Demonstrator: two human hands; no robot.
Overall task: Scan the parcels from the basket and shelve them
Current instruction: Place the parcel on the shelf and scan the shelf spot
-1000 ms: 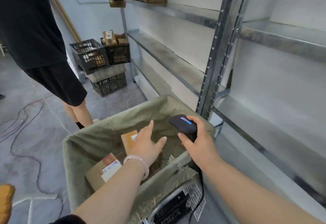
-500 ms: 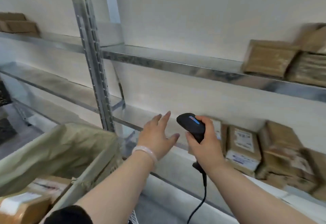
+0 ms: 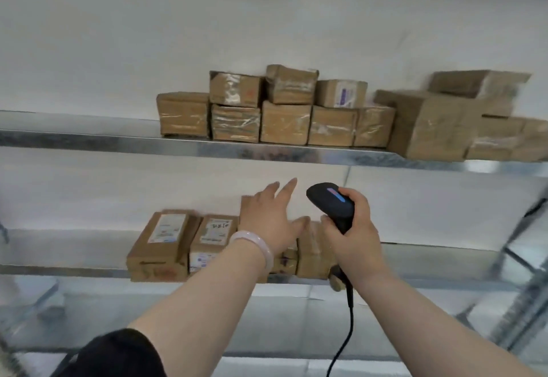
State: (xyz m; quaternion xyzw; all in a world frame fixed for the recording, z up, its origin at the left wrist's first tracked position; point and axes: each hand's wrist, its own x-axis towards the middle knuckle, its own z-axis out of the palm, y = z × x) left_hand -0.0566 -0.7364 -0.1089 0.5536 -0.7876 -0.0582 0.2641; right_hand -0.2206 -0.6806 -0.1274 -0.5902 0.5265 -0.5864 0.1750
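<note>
My right hand (image 3: 353,237) is shut on a black corded barcode scanner (image 3: 332,203) with a blue light on top, held up in front of the metal shelves. My left hand (image 3: 269,219) is open with fingers spread and holds nothing; it hovers in front of brown cardboard parcels (image 3: 166,243) lined up on the middle shelf (image 3: 430,253). It hides part of that row. More taped brown parcels (image 3: 284,115) are stacked two high on the upper shelf (image 3: 89,139). The basket is out of view.
The scanner's black cable (image 3: 345,338) hangs down from my right hand. A lower shelf (image 3: 296,317) runs under the parcels. A metal upright (image 3: 525,258) stands at the right edge. The white wall lies behind the shelves.
My view has swung from the basket up and right to the shelves. Both hands rose with it; the left stays open with nothing in it, the right keeps the scanner.
</note>
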